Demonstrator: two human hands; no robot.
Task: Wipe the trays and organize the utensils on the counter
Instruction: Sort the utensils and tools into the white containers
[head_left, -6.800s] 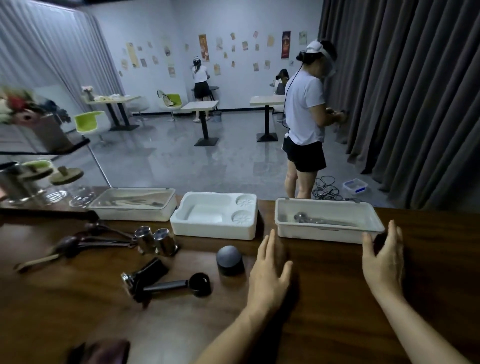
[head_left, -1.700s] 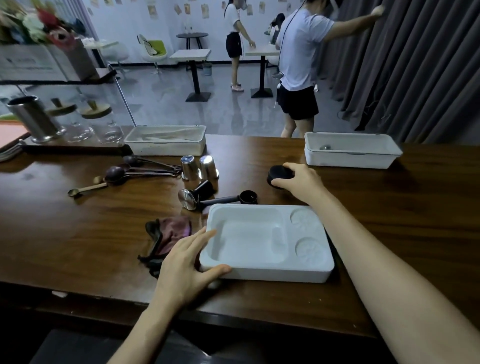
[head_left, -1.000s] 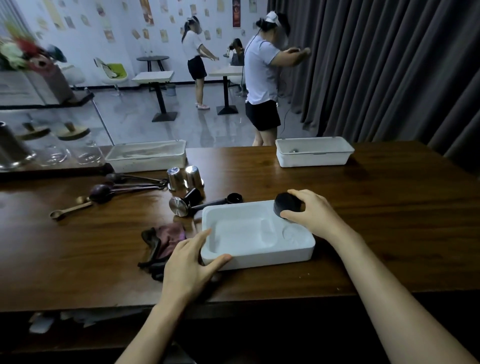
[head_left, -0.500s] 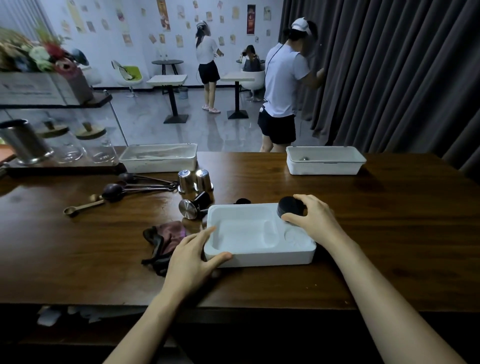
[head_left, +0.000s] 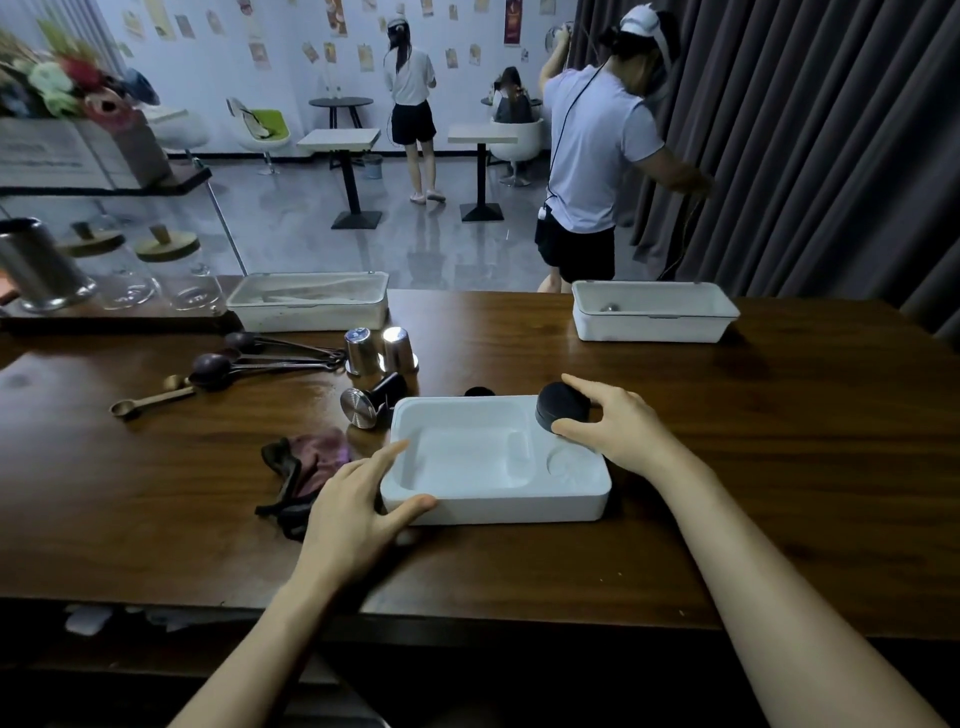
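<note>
Here, tamper and cloth sit beside tray

What I count here
Three white trays, two steel cups, two glass jars at upper left, one tamper, one wooden spoon, one cloth, one black puck.

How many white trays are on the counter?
3. The nearest tray, touched by the left hand; the back-left tray beside the glass jars; the back-right tray. None seem hidden.
</note>
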